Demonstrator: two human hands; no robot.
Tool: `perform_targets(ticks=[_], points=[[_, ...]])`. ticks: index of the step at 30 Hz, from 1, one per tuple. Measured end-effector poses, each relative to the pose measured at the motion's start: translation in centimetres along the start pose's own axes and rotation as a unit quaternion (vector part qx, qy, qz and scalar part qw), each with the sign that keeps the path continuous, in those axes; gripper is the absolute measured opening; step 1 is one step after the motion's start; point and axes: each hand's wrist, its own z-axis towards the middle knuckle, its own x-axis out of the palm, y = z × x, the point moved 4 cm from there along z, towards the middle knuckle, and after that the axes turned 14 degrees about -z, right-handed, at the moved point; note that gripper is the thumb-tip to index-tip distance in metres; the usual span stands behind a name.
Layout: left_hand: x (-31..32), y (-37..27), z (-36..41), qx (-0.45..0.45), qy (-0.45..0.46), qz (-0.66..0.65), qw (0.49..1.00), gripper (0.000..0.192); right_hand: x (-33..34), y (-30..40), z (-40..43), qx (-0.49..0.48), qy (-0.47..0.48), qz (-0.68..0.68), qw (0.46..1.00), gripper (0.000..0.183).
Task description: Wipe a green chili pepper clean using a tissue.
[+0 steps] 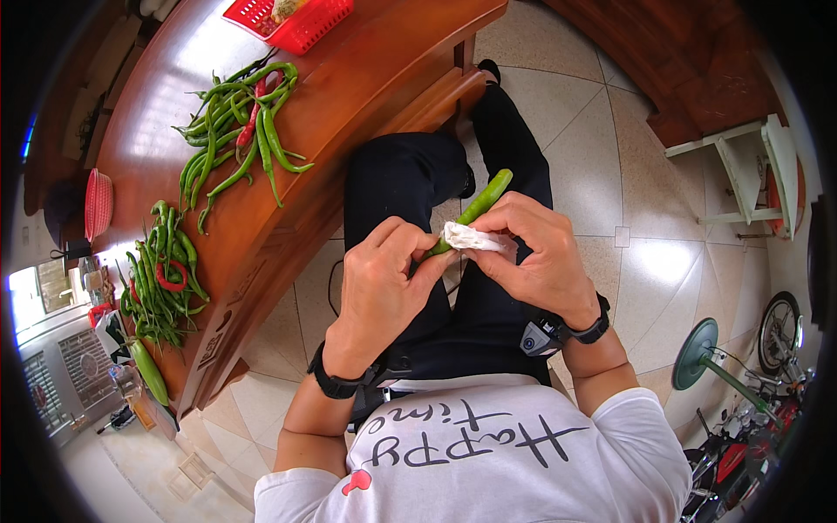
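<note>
A long green chili pepper (pixel 485 197) is held up over my lap, slanting to the upper right. My left hand (pixel 392 281) pinches its lower end between thumb and fingers. Around the middle of the pepper, my right hand (pixel 533 252) presses a crumpled white tissue (pixel 477 239). On the wooden table (pixel 353 72) to my left lies a loose pile of green chili peppers (pixel 225 118) with a few red ones among them. Nearer to me on that table is a second pile of green and red peppers (pixel 163 274).
A red plastic basket (pixel 307 29) stands at the table's far end, a pink basket (pixel 99 204) at its left edge. A green gourd-like vegetable (pixel 149 371) lies at the near corner. To my right are a white wooden stool (pixel 739 170), a green stand (pixel 696 354) and a motorcycle (pixel 732 461).
</note>
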Motion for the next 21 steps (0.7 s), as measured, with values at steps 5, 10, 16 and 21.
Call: perform_targets(ticks=[5, 10, 16, 21], points=[[0.0, 0.6, -0.4, -0.024, -0.005, -0.052, 0.998, 0.017, -0.8, -1.2, 0.2, 0.007, -0.047, -0.032, 0.998, 0.018], [-0.2, 0.6, -0.4, -0.039, -0.009, -0.078, 0.996, 0.016, -1.7, -2.4, 0.5, 0.027, -0.114, -0.083, 0.990, 0.014], [-0.3, 0.6, -0.3, -0.025, -0.006, -0.066, 0.998, 0.015, -1.8, -2.4, 0.4, 0.040, -0.119, -0.095, 0.988, 0.014], [-0.4, 1.3, -0.4, -0.036, -0.006, -0.050, 0.998, 0.023, -1.1, -0.9, 0.2, 0.005, -0.066, -0.044, 0.997, 0.018]])
